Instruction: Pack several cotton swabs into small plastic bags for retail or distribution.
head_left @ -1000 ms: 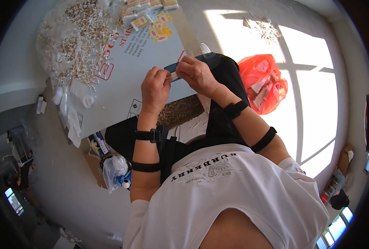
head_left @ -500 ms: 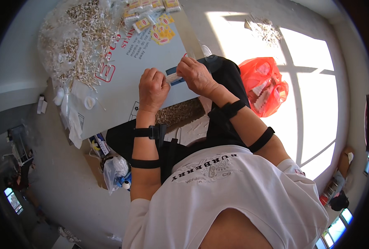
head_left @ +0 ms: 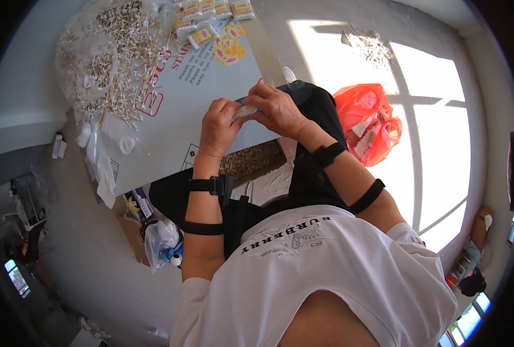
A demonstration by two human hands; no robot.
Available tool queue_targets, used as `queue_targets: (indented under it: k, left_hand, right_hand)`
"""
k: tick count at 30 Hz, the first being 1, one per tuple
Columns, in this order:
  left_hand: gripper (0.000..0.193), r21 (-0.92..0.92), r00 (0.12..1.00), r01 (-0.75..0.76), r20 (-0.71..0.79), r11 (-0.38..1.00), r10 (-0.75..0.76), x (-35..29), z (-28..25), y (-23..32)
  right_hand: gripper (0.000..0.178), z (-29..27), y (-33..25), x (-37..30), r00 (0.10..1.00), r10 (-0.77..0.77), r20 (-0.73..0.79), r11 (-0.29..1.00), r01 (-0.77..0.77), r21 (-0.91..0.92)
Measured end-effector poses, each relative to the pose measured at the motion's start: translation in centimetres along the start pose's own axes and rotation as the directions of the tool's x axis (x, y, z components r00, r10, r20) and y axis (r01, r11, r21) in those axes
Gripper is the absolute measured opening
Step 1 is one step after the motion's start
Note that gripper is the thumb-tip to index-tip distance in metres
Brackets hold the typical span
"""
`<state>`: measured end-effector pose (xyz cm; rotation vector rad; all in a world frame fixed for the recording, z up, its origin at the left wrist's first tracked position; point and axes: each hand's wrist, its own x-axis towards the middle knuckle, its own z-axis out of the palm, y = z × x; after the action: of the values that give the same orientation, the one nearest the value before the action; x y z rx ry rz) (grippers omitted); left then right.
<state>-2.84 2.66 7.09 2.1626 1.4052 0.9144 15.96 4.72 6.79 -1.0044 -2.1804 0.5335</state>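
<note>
Above the near edge of the table, both my hands are closed on a small clear plastic bag. My left hand pinches its left end between thumb and fingers. At the other end my right hand grips it, with the fingers bent and partly hidden. What the bag contains, if anything, is too small to tell. Loose cotton swabs spill from a big clear bag at the table's far left. Small filled packs of swabs lie at the far edge, beside yellow printed cards.
An open box of swabs sits below the table edge by my lap. On the sunlit floor to the right stand a red plastic bag and a scattered whitish heap. A white cup-shaped piece lies at the table's left.
My hands have come closer together. The plastic bag, earlier stretched flat between them, is now bunched and tilted. My left hand has shifted slightly right.
</note>
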Motion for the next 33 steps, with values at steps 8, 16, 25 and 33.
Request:
queue_targets:
  k: [8,16,25,33]
  left_hand:
    - [0.025,0.031,1.000,-0.028,0.013,0.999,0.028,0.1,0.2,-0.1]
    - [0.024,-0.005,0.999,-0.047,0.005,0.999,0.047,0.0,0.8,-0.4]
    - [0.020,0.081,0.989,-0.145,0.019,0.986,0.144,0.7,0.5,0.0]
    - [0.017,0.022,0.994,-0.111,0.016,0.994,0.111,0.6,0.0,0.5]
  right_hand:
    - [0.023,0.2,0.6,0.1,1.000,-0.016,0.010,1.000,0.016,0.012]
    - [0.022,0.4,0.9,-0.1,0.999,0.001,0.043,0.998,-0.004,0.069]
    - [0.020,0.0,1.0,0.1,0.998,-0.042,0.051,0.999,0.040,0.029]
    - [0.018,0.0,1.1,0.1,0.996,-0.011,0.083,0.995,0.003,0.097]
